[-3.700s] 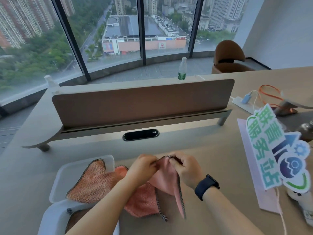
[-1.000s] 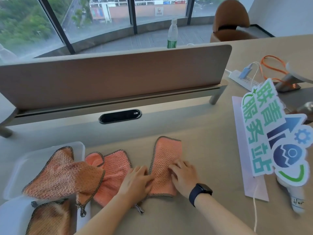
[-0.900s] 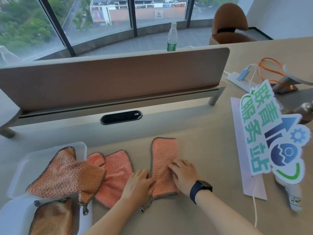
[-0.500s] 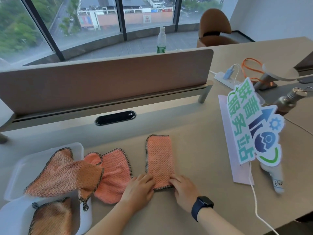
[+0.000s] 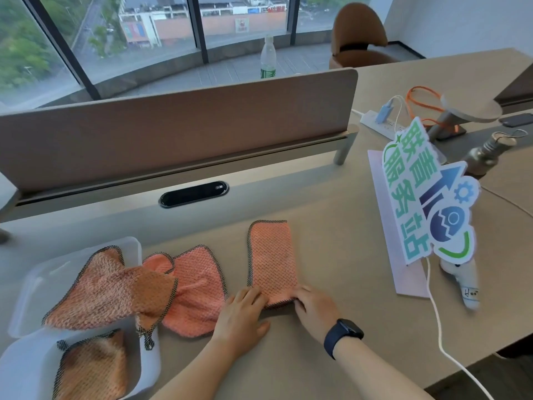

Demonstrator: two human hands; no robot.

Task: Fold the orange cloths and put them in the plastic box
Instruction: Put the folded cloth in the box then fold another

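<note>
A bumpy orange cloth with a dark stitched edge lies flat on the smooth desk — folded into a long strip. The left hand and right hand pinch its two near corners. The clear plastic box sits far left, holding another cloth.

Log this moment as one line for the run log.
phase: folding | both hands: left hand, right hand at near end of folded cloth | plastic box: one cloth inside
</note>
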